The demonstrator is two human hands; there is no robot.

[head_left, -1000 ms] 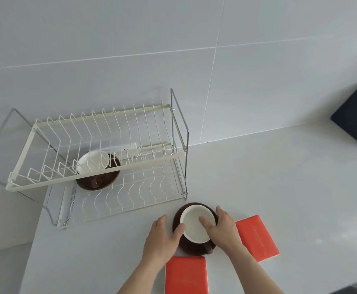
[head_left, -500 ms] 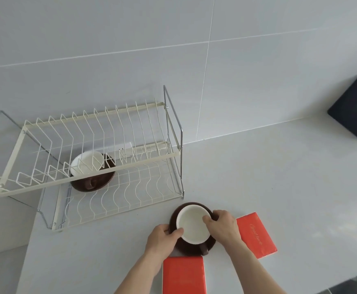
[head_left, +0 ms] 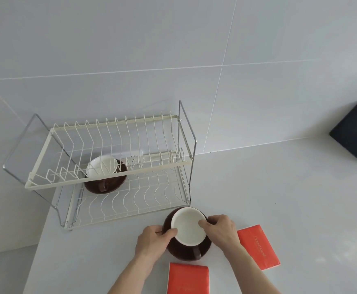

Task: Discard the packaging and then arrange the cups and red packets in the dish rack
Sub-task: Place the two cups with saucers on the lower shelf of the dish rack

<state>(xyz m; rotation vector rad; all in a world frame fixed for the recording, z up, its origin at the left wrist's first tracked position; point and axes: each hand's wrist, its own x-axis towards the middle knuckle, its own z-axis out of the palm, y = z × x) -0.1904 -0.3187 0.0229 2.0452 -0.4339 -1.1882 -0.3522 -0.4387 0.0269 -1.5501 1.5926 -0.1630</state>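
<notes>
A brown cup with a white inside (head_left: 187, 229) is held over the counter, just in front of the rack's right front corner, its handle toward me. My left hand (head_left: 152, 240) grips its left rim and my right hand (head_left: 221, 230) grips its right rim. A second brown cup (head_left: 106, 177) lies on the lower tier of the cream wire dish rack (head_left: 114, 179), toward the left. One red packet (head_left: 258, 247) lies flat to the right of my right hand. Another red packet (head_left: 187, 280) lies near the bottom edge, between my forearms.
The rack stands against the tiled wall at the counter's left end; the counter's left edge (head_left: 44, 225) drops off beside it. A black box-shaped object (head_left: 355, 132) sits at the far right by the wall.
Both hands have closed tighter on the cup's rim and the cup has tipped slightly and shifted toward the rack. The view has drifted, so the rack appears more to the right.
</notes>
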